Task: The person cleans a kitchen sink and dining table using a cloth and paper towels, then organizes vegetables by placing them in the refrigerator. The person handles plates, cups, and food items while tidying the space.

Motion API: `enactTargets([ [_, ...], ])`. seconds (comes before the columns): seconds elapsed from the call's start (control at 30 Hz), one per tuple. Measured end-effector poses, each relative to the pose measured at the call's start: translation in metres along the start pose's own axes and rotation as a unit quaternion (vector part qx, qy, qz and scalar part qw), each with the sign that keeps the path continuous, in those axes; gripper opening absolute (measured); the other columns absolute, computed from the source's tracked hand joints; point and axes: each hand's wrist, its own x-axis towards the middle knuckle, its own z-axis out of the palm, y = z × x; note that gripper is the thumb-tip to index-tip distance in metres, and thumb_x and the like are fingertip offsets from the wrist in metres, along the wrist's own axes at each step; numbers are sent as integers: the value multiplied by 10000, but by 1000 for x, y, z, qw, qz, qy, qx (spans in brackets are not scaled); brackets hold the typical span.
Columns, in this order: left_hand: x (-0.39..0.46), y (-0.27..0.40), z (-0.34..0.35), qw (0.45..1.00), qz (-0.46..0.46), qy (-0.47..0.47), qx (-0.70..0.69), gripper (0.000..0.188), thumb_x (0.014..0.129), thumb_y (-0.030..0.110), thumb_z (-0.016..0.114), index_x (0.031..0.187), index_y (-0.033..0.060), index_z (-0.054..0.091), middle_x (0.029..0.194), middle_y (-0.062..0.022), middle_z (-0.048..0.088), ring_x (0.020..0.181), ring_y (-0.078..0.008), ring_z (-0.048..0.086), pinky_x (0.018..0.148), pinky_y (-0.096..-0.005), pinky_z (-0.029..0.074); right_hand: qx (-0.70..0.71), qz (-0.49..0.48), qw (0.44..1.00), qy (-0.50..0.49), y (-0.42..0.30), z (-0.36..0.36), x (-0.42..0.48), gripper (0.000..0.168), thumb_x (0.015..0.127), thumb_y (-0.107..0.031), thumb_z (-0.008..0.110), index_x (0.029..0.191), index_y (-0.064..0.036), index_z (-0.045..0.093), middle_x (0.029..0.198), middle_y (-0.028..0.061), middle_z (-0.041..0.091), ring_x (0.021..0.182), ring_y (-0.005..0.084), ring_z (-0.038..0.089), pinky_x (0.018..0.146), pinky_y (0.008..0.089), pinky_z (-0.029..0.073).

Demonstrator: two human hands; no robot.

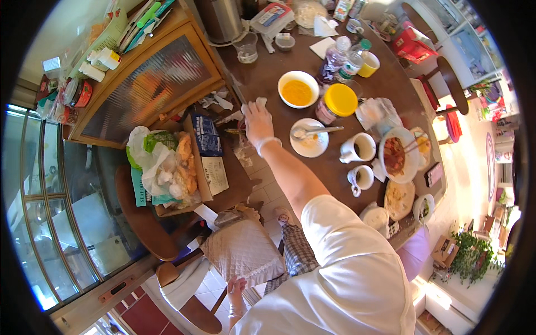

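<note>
My right hand reaches to the near-left edge of the dark brown dining table, with a white tissue under its fingers. A whitish band circles that wrist. My left hand hangs low beside a quilted seat cushion, fingers somewhat apart and nothing seen in them. Right of the tissue stand a white bowl of yellow food, a yellow-lidded jar and a small white plate with a metal spoon. Two white mugs are farther right.
A cardboard box with plastic bags rests on a chair at left, below a glass-fronted wooden cabinet. Bottles, a bowl of reddish food with chopsticks, an oval dish and a phone occupy the table's right part.
</note>
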Motion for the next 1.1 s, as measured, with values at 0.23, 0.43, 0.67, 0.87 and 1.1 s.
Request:
enactTargets([
  [0.23, -5, -2, -15, 998, 39, -55, 14, 342, 921, 264, 552, 1192, 57, 540, 987, -88, 656, 874, -160, 624, 789, -272, 464, -7, 33, 999, -30, -15, -100, -173, 414, 833, -91, 554, 1243, -57, 501, 1301, 139, 474, 1264, 328, 400, 1033, 433, 351],
  [0.43, -26, -50, -54, 990, 71, -114, 39, 382, 925, 279, 526, 1226, 44, 507, 1023, -86, 649, 919, -152, 617, 821, -269, 459, -43, 43, 997, -57, -5, -198, -349, 439, 814, -55, 567, 1249, -66, 504, 1340, 139, 461, 1271, 344, 404, 1045, 452, 356],
  [0.67, -48, -113, -101, 988, 86, -114, 59, 378, 915, 287, 534, 1196, 34, 534, 976, -99, 657, 874, -178, 630, 794, -290, 467, -71, 41, 992, -97, 4, -263, -519, 482, 800, -6, 556, 1274, -85, 511, 1359, 129, 455, 1280, 337, 407, 1028, 455, 369],
  [0.87, -76, -135, -130, 992, 97, -74, 23, 389, 908, 299, 536, 1197, 38, 535, 988, -95, 654, 888, -180, 628, 820, -297, 472, -66, 55, 989, -123, -3, -295, -579, 524, 764, 33, 548, 1265, -121, 529, 1364, 100, 460, 1296, 301, 404, 985, 439, 395],
  [1.1, -111, -183, -133, 999, 33, -41, 15, 403, 892, 299, 550, 1208, 50, 525, 1000, -91, 657, 920, -167, 628, 816, -259, 466, 19, 115, 990, -76, 33, -344, -628, 449, 732, 62, 540, 1157, -76, 584, 1256, 147, 539, 1190, 361, 490, 977, 427, 412],
])
